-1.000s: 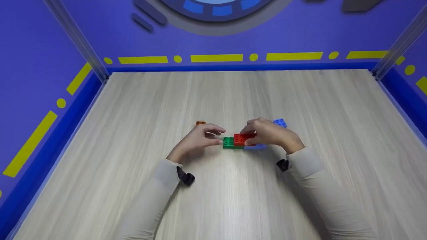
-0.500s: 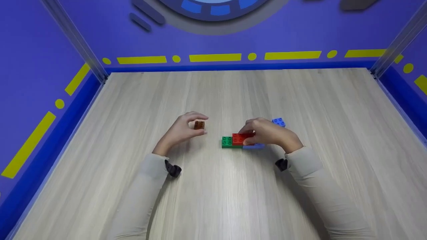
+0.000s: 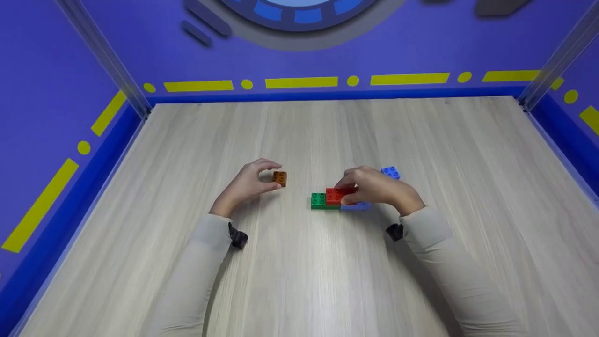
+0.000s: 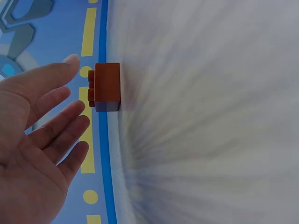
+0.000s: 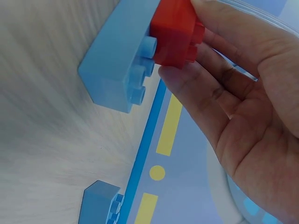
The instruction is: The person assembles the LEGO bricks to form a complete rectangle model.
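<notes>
My right hand (image 3: 376,186) pinches a red toy building brick (image 3: 334,195) between thumb and fingers. That brick sits on top, bridging a green brick (image 3: 318,200) at left and a light blue brick (image 5: 110,63) at right, set end to end on the table. In the head view the fingers cover part of the red brick. My left hand (image 3: 247,184) is held around a small orange brick (image 3: 280,179), thumb and fingers apart. The left wrist view shows that orange brick (image 4: 107,87) standing upright, studs up, just beyond the spread fingers (image 4: 65,123).
A small blue brick (image 3: 390,172) lies behind my right hand. The wood-patterned table (image 3: 299,271) carries all the bricks. Blue panels with yellow marks (image 3: 302,83) wall in its back and sides. A black strap sits at each wrist.
My left hand has left the green brick and moved left to the orange brick, then drawn back slightly. The right hand has stayed on the red brick.
</notes>
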Demonstrator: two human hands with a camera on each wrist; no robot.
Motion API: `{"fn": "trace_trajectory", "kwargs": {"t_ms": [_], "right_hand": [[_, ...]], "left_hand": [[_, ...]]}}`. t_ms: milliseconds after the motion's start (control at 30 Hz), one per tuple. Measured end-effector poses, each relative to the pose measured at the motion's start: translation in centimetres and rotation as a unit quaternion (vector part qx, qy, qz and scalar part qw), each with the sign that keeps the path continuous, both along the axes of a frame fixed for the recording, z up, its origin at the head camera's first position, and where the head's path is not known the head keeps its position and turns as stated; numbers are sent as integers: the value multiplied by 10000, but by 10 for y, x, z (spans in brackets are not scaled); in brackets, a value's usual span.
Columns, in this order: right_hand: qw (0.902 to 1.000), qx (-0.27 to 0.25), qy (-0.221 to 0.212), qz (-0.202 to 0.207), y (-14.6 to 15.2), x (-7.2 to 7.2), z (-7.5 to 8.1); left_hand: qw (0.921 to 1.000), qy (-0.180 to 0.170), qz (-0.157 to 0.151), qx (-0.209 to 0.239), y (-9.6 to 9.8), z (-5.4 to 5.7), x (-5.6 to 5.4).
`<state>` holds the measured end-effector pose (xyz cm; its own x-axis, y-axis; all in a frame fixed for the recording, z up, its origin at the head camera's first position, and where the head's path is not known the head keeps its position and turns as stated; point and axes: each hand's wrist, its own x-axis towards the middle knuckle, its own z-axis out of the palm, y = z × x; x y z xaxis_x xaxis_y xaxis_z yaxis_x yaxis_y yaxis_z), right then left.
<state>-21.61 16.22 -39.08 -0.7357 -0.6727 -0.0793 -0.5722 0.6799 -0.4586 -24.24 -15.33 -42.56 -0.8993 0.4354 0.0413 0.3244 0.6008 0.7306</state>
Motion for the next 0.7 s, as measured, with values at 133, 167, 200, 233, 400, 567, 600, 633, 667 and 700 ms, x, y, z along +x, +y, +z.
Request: {"fn": "trace_trajectory", "kwargs": {"t_ms": [133, 167, 200, 233, 400, 567, 600, 633, 667, 700], "right_hand": [[10000, 15, -32, -5, 0, 1, 1], [10000, 11, -40, -3, 0, 1, 1], [10000, 8, -39, 7, 0, 1, 1], [10000, -2, -33, 13, 0, 1, 1], [10000, -32, -63, -5, 1, 1, 1], [10000, -39, -8, 31, 1, 0, 0], [10000, -48, 15, 52, 1, 0, 0], [10000, -59, 31, 71, 1, 0, 0], [9999, -67, 39, 83, 1, 0, 0], [9999, -72, 43, 87, 1, 0, 0]], "left_hand": [[9997, -179, 48, -129, -1, 0, -2], [9996, -222, 57, -172, -1, 0, -3], [9994, -274, 75, -214, -1, 0, -3], [9991, -313, 85, -269, -1, 0, -3], [9984, -382, 109, -412, 1, 0, -5], [9983, -402, 140, -402, 2, 0, -6], [9983, -402, 138, -393, 2, -1, -6], [9983, -405, 142, -390, 2, -1, -6], [9983, -404, 141, -388, 2, -1, -6], [9983, -407, 145, -391, 2, -1, -6]]}}
